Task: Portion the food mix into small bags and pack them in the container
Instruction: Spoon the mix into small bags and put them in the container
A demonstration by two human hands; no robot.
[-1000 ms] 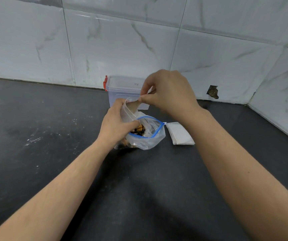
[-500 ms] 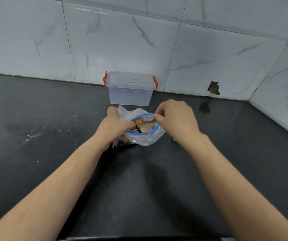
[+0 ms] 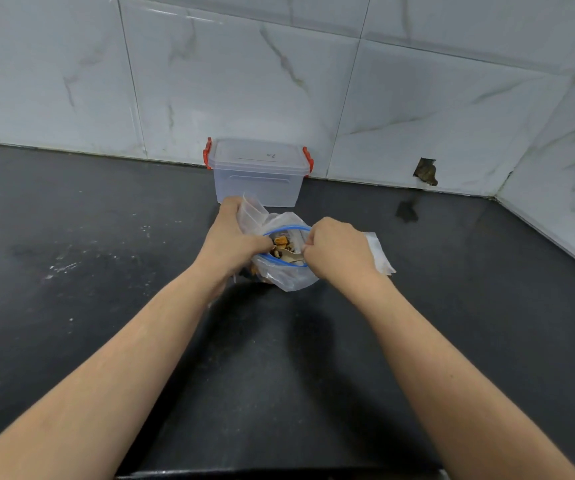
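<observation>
A large clear zip bag (image 3: 288, 277) with a blue rim stands open on the dark counter, with orange and brown food mix (image 3: 281, 243) inside. My left hand (image 3: 232, 240) grips a small clear bag (image 3: 253, 213) upright at the large bag's left rim. My right hand (image 3: 338, 252) pinches a pale spoon (image 3: 293, 259) whose bowl dips into the food mix. Behind them, against the wall, stands a clear plastic container (image 3: 258, 181) with red latches (image 3: 207, 154) and its lid on.
A flat stack of small clear bags (image 3: 379, 254) lies on the counter (image 3: 88, 271) just right of my right hand, partly hidden by it. White tiled walls meet in a corner at the back right. One tile has a hole (image 3: 426, 171).
My right hand came down from the small bag's mouth and put the spoon into the large bag. The left hand stayed at the bag's left rim. The view tilted, showing the whole container.
</observation>
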